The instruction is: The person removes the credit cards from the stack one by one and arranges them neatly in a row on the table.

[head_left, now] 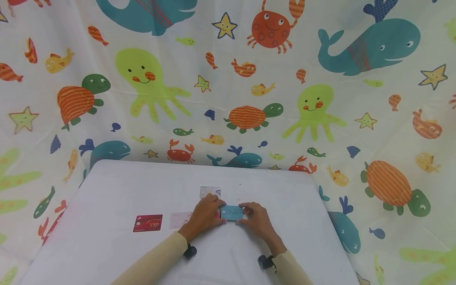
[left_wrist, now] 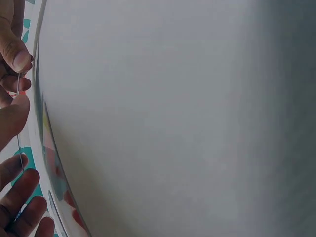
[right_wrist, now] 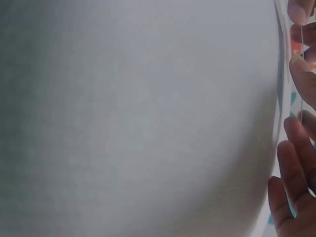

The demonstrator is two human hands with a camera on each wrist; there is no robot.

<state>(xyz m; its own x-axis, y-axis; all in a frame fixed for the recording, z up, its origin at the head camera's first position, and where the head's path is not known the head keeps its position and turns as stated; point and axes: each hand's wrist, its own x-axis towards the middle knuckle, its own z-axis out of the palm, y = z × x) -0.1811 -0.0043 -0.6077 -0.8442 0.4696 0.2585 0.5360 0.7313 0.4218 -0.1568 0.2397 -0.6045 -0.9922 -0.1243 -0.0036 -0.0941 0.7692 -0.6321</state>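
A light blue card with large pale letters is held level between both hands, its thin edge showing in the wrist views. My left hand pinches its left end between thumb and fingers. The right hand pinches the opposite end the same way. In the wrist views the card is raised off the white surface. A bit of red shows beside the card's left end, mostly hidden by the left fingers. A pale pink card lies partly covered by the left hand.
A dark red VIP card lies left on the white-covered table. Beyond the left hand lies a whitish card, partly hidden by its fingers. A curtain printed with sea animals hangs behind the table.
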